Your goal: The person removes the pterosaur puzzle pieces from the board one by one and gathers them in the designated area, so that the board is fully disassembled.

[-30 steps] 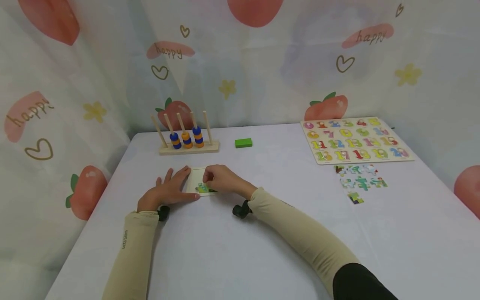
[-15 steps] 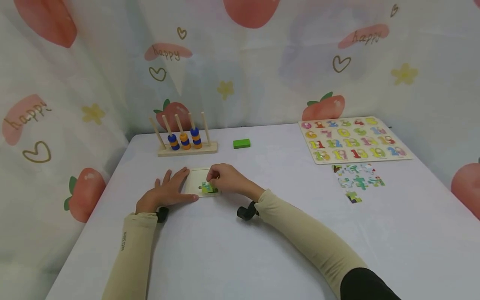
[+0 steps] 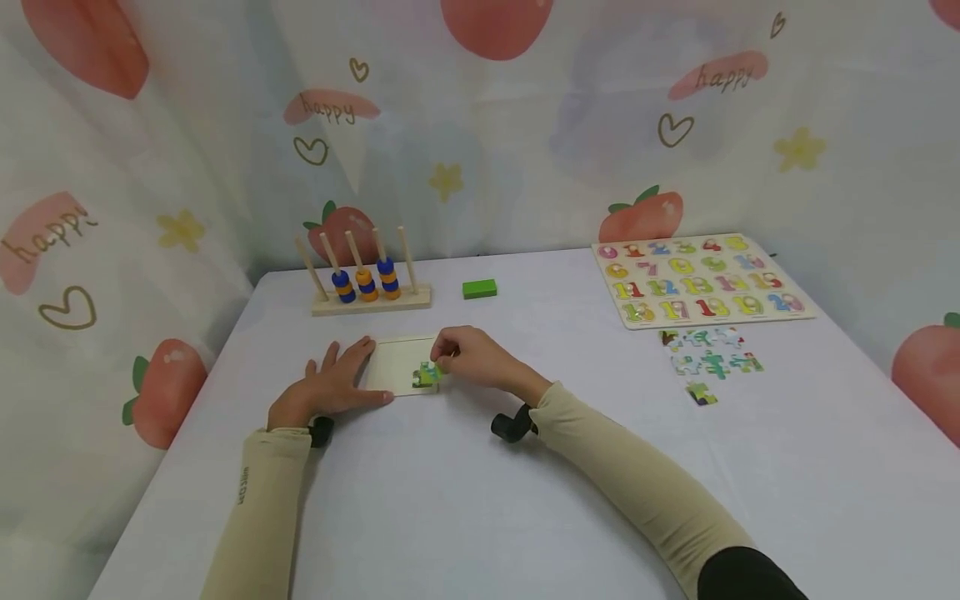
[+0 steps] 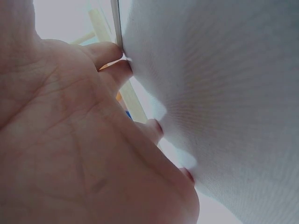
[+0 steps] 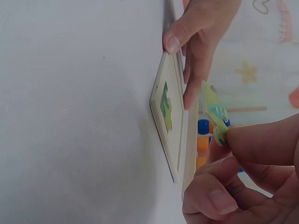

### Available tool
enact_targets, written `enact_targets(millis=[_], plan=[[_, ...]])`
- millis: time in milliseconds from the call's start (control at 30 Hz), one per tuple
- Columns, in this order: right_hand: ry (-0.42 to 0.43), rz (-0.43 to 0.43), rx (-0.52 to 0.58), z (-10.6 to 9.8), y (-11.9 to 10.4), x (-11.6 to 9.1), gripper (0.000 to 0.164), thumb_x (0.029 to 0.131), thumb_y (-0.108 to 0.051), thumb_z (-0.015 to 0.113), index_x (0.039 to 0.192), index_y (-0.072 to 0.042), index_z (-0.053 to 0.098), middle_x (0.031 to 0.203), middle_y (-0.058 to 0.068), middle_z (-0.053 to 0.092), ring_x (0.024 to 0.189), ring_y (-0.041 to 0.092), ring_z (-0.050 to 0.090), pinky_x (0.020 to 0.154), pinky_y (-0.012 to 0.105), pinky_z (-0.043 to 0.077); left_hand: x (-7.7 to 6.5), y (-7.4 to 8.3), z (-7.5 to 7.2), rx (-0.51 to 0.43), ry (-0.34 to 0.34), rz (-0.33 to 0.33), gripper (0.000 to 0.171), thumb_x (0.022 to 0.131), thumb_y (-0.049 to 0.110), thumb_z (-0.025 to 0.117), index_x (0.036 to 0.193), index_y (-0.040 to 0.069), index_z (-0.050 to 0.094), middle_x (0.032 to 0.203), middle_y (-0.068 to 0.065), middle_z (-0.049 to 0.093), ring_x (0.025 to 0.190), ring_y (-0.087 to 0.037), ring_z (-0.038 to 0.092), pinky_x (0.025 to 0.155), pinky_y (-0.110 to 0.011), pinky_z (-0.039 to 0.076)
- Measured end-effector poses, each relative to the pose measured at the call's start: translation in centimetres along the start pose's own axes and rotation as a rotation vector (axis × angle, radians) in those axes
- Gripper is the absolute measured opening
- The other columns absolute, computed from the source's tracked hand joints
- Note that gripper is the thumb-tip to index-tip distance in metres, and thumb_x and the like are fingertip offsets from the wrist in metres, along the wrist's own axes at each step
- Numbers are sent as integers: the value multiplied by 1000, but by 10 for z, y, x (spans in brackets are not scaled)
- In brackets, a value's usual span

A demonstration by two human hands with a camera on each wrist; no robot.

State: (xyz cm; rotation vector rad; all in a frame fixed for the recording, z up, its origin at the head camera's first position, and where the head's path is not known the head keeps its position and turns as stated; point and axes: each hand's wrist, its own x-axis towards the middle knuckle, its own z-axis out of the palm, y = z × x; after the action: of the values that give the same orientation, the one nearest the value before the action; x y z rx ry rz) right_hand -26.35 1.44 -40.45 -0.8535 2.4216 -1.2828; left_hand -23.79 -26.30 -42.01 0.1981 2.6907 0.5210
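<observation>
My right hand (image 3: 472,358) pinches a green jigsaw piece (image 5: 216,112) between thumb and fingertips, held tilted over the right end of a small pale wooden puzzle tray (image 3: 390,358). Another green jigsaw piece (image 5: 166,108) lies flat inside the tray; in the head view the held piece partly overlaps it. My left hand (image 3: 327,385) rests at the tray's left end with fingers spread, the thumb on the near edge and a fingertip at the far corner. In the left wrist view, the palm of the left hand (image 4: 79,140) fills much of the picture.
Behind the tray stands a wooden peg rack (image 3: 371,305) with blue and orange rings. A green block (image 3: 479,289) lies to its right. Loose jigsaw pieces (image 3: 713,364) are laid out at the right, in front of a number puzzle board (image 3: 697,283). A patterned cloth (image 3: 510,167) hangs behind.
My right hand has drawn to the right over the tray, the jigsaw piece in its fingertips, uncovering more of the tray. The left hand has stayed on the tray's left end.
</observation>
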Motion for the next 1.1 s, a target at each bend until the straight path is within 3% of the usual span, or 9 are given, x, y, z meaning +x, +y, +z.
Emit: enact_targets(millis=[1100], plan=[[91,75,42,-33,23,-41,11,102,-1,61,108,-2,71,102,6,70,93,20,61,82,32,51,-5,2,-1,-33,3,23,117,91,63,76,171,3,15,178,-21,8,158,-56,-8,117,-81,-4]])
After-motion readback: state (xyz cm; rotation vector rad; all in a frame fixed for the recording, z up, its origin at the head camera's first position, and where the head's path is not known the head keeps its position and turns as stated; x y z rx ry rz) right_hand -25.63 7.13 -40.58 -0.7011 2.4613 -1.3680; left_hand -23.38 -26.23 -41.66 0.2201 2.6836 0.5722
